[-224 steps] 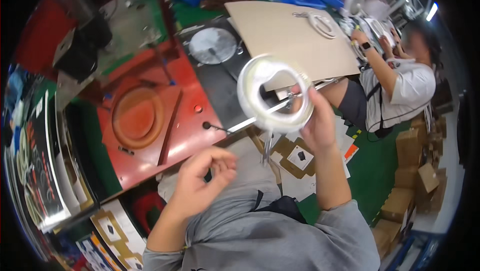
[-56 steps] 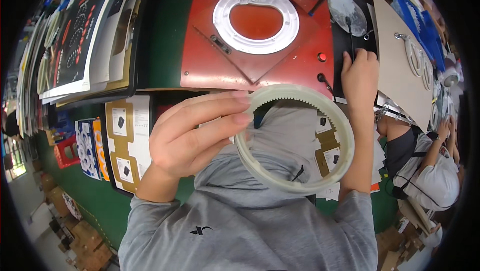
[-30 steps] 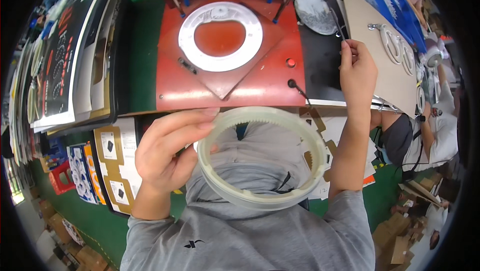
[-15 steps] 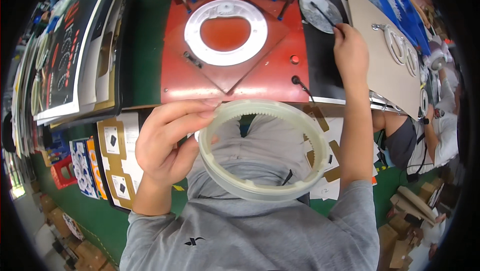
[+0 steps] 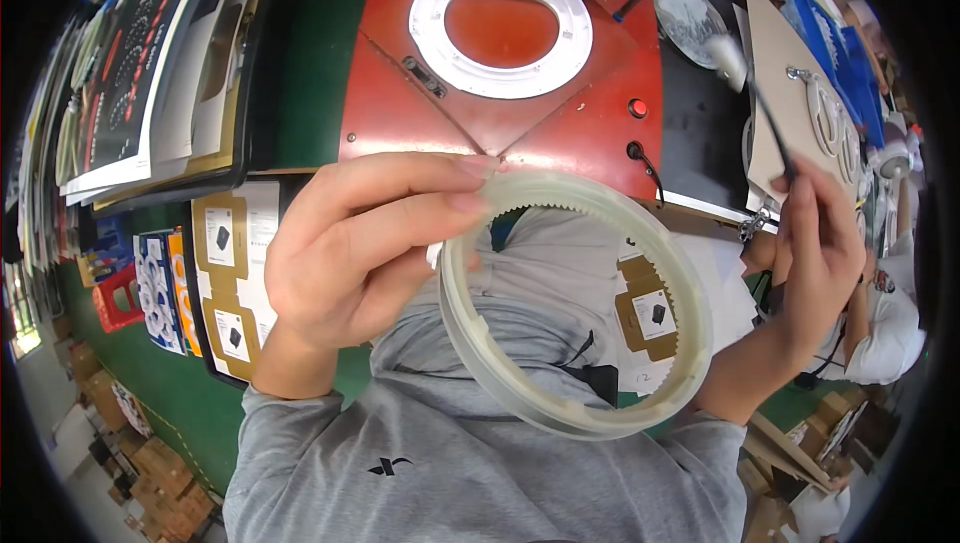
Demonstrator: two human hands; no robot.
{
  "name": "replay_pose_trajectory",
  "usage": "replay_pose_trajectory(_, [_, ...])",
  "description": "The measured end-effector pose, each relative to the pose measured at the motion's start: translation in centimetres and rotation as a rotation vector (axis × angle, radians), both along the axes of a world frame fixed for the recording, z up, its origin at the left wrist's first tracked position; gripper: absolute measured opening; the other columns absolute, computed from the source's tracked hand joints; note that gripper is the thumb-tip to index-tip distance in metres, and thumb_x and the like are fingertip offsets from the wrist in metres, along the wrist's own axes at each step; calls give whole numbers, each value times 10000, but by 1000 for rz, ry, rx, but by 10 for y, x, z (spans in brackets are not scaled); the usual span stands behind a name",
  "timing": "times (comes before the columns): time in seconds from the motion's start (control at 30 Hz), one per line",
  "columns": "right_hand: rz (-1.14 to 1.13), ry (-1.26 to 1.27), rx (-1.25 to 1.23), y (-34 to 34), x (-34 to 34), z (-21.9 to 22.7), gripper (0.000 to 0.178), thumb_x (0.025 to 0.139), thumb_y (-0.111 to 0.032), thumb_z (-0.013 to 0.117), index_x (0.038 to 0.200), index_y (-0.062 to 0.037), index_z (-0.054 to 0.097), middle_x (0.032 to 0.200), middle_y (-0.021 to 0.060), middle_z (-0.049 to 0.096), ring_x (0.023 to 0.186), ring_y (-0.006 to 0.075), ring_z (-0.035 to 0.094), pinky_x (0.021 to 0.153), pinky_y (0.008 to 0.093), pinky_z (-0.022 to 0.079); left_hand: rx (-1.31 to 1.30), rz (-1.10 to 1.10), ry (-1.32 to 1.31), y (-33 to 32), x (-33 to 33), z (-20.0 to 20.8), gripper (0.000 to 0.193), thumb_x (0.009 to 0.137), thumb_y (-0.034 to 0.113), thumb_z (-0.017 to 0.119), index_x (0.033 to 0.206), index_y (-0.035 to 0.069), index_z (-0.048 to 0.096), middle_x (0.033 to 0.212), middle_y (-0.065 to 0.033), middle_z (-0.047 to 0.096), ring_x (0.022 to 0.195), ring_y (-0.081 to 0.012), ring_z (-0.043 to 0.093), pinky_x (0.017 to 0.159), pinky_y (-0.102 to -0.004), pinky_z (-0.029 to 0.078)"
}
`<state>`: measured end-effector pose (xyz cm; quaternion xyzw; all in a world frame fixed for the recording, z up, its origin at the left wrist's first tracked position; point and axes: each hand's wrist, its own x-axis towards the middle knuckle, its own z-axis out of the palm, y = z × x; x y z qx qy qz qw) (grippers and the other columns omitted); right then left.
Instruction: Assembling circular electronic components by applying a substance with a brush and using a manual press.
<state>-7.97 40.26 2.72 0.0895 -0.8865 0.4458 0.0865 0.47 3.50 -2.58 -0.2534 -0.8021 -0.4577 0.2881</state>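
Note:
My left hand (image 5: 350, 253) is closed on the upper left rim of a translucent, off-white ring gear (image 5: 694, 328), with teeth along its inner wall. The ring hangs tilted over my lap. On the right, my right hand (image 5: 818, 253) grips the thin dark handle of a brush (image 5: 768, 111), whose tip carries a white paste-like blob. The tip is up and apart from the ring, beside a round dish (image 5: 685, 18) smeared with whitish paste. A white ring-shaped housing (image 5: 570, 33) with a small gear in it lies on the red work surface ahead.
A red button (image 5: 638, 109) and a black cable plug (image 5: 636, 151) sit on the red surface. Brown cardboard (image 5: 775, 83) leans at the right. Stacked printed boards (image 5: 150, 73) stand at the left. Another person (image 5: 880, 333) is at the far right.
My right hand has drawn the brush out of the dish and moved nearer, bringing white paste on its tip. The ring has shifted right and tilted more. My view has shifted too.

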Motion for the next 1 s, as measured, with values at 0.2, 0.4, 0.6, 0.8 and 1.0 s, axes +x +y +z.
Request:
replay_pose_trajectory(0.2, [392,140,80,-31,25,18,266,781,88,730,1043,91,777,905,162,736,755,205,661,654,265,463,-12,26,-6,7,-2,0,366,778,26,844,1124,-30,739,1148,-212,757,989,-294,743,793,-334,588])
replay_pose_trajectory(0.4, [508,152,113,-46,24,12,304,776,98,752,1075,60,790,919,151,737,782,220,688,678,306,520,63,15,-79,10,2,-4,351,781,24,848,1114,-29,751,1147,-200,759,997,-297,745,807,-348,588])
replay_pose_trajectory(0.6, [454,194,244,-53,31,20,324,741,52,742,1062,45,787,905,140,691,758,243,674,661,312,520,20,35,-46,6,2,-3,350,777,12,845,1112,-32,751,1137,-196,760,986,-286,746,792,-330,587])
replay_pose_trajectory(0.8, [498,384,535,-44,36,54,354,697,-39,732,1032,70,772,834,131,673,687,223,642,565,304,472,-82,26,-64,6,6,5,350,772,6,863,1096,-46,742,1114,-218,768,975,-308,759,812,-349,613])
replay_pose_trajectory(1.0, [-98,209,158,-30,30,46,233,1068,-15,581,1245,73,705,1052,93,717,826,124,631,696,261,509,-67,35,-19,1,-2,8,352,756,-63,829,1097,-63,740,1095,-220,773,991,-316,762,824,-347,615])
